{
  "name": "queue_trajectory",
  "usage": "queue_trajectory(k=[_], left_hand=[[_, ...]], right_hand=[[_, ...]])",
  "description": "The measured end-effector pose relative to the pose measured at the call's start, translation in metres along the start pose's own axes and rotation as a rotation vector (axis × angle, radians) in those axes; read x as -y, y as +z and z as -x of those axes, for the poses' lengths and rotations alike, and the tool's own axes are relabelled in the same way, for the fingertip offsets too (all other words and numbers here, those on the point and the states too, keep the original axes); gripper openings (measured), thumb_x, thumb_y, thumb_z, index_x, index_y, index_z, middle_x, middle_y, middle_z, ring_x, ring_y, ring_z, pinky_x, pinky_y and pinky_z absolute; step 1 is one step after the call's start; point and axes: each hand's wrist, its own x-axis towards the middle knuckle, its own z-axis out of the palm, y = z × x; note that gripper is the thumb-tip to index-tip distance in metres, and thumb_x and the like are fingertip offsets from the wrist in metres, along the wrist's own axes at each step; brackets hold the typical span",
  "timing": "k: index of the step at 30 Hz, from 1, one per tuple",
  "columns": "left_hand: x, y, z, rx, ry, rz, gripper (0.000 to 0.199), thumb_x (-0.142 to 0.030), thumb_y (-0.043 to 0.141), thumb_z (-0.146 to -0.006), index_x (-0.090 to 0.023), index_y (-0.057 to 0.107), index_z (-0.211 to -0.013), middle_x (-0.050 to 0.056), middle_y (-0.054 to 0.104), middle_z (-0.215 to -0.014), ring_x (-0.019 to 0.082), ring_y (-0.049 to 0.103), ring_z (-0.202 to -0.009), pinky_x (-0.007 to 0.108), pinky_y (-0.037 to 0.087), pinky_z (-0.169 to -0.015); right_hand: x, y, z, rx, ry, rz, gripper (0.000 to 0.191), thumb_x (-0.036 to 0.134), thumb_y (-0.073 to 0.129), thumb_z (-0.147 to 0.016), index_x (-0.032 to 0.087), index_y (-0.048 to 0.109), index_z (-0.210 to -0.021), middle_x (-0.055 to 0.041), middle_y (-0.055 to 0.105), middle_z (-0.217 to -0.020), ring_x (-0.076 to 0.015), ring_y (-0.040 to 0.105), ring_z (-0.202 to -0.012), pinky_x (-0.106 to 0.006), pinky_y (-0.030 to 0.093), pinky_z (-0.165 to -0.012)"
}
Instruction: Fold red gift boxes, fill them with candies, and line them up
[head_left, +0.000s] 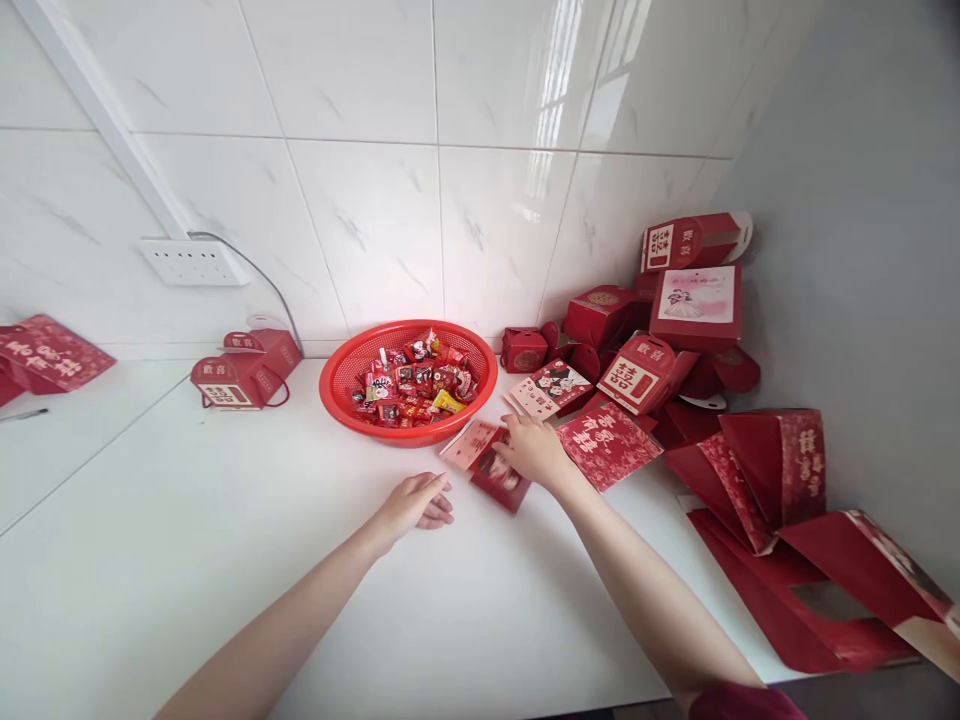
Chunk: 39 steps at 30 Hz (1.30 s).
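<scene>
My right hand (pixel 534 450) grips the upper edge of a red-and-pink paper gift box (pixel 501 488), which is slightly blurred and tilted just above or on the table. To its left, my left hand (pixel 414 508) is empty, its fingers loosely bent and apart. Behind both hands stands a red plastic basket (pixel 337 405) with small wrapped candies (pixel 416 385) inside. Beside my right wrist lies a flat red gift box (pixel 609 445) with gold characters. Just behind my right hand is another box with cartoon figures (pixel 551 388).
Several red gift boxes (pixel 637 372) are heaped in the right corner, with red paper bags (pixel 772 470) nearer me. A handled red box (pixel 247 370) stands left of the basket. Farther left lie a red packet (pixel 56 352) and a pen (pixel 24 414). A socket strip (pixel 193 262) is on the tiled wall.
</scene>
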Motion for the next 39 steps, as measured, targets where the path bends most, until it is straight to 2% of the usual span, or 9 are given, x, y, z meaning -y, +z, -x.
queue_trajectory(k=[6,14,17,22,25,28,32,35,39], left_hand=[[0.003,-0.004,0.002,0.057,-0.019,-0.068,0.049,-0.064,0.067,-0.072,-0.017,0.06,-0.081,0.003,0.065,-0.074,0.015,0.061,-0.058,0.024,0.044,-0.05],[-0.014,-0.001,0.038,0.277,0.109,-0.311,0.041,-0.058,0.059,-0.084,-0.02,0.067,-0.092,0.003,0.066,-0.081,0.016,0.06,-0.07,0.025,0.044,-0.06],[-0.016,0.0,0.058,0.395,0.286,-0.581,0.03,-0.051,0.065,-0.082,-0.022,0.07,-0.091,0.003,0.067,-0.093,0.019,0.061,-0.085,0.027,0.043,-0.075],[-0.007,-0.003,0.064,0.326,0.361,-0.71,0.036,-0.033,0.064,-0.083,-0.017,0.047,-0.056,0.0,0.055,-0.065,0.014,0.051,-0.064,0.027,0.034,-0.061],[-0.006,-0.006,0.06,0.232,0.392,-0.59,0.042,-0.033,0.057,-0.089,-0.017,0.044,-0.052,0.001,0.053,-0.063,0.014,0.05,-0.062,0.027,0.036,-0.06],[-0.01,-0.005,0.059,0.066,0.461,-0.438,0.037,-0.039,0.053,-0.094,-0.02,0.064,-0.065,0.005,0.066,-0.079,0.019,0.06,-0.08,0.028,0.045,-0.072],[-0.005,0.004,0.053,-0.174,0.497,-0.285,0.032,-0.042,0.046,-0.098,-0.026,0.068,-0.116,0.007,0.066,-0.12,0.021,0.061,-0.108,0.031,0.05,-0.087],[0.011,0.011,0.04,-0.218,0.529,-0.462,0.034,-0.04,0.043,-0.1,-0.029,0.062,-0.126,0.006,0.059,-0.134,0.022,0.056,-0.121,0.037,0.049,-0.098],[0.037,0.01,0.019,-0.176,0.614,-0.813,0.04,-0.032,0.043,-0.1,-0.032,0.054,-0.137,0.002,0.042,-0.154,0.025,0.037,-0.143,0.051,0.03,-0.119]], right_hand=[[-0.003,0.015,0.011,0.281,-0.082,-0.224,0.046,0.05,0.05,-0.096,0.019,0.051,-0.129,-0.004,0.074,-0.089,-0.0147,0.069,-0.069,-0.025,0.049,-0.064],[-0.008,0.012,0.056,0.394,-0.051,-0.113,0.045,0.061,0.057,-0.086,0.018,0.07,-0.089,-0.0102,0.074,-0.085,-0.0225,0.068,-0.074,-0.029,0.047,-0.063],[-0.017,0.004,0.08,0.658,0.015,-0.024,0.047,0.056,0.061,-0.083,0.017,0.063,-0.056,-0.0061,0.065,-0.055,-0.0189,0.063,-0.054,-0.029,0.046,-0.057],[-0.023,0.019,0.106,1.052,-0.016,-0.495,0.026,0.042,0.065,-0.079,0.019,0.065,-0.069,0.001,0.065,-0.064,-0.0115,0.063,-0.058,-0.019,0.047,-0.054],[-0.021,0.027,0.106,0.843,-0.011,-0.578,0.029,0.039,0.049,-0.09,0.018,0.058,-0.071,-0.0012,0.066,-0.069,-0.0114,0.063,-0.06,-0.019,0.046,-0.053],[-0.019,0.01,0.102,0.392,-0.052,-0.38,0.029,0.035,0.043,-0.092,0.019,0.052,-0.069,-0.0017,0.062,-0.064,-0.0129,0.058,-0.056,-0.021,0.039,-0.049],[-0.018,-0.058,0.092,-0.134,-0.017,-0.068,0.025,0.039,0.042,-0.092,0.022,0.051,-0.076,0.0012,0.056,-0.056,-0.014,0.049,-0.048,-0.024,0.033,-0.049],[-0.019,-0.112,0.066,-0.478,0.138,0.128,0.018,0.038,0.047,-0.089,0.023,0.056,-0.087,-0.0032,0.065,-0.067,-0.0187,0.057,-0.054,-0.027,0.037,-0.055],[-0.015,-0.147,-0.011,-0.553,0.198,0.295,0.026,0.034,0.043,-0.093,0.019,0.063,-0.099,-0.013,0.072,-0.087,-0.0291,0.067,-0.08,-0.031,0.042,-0.064]])
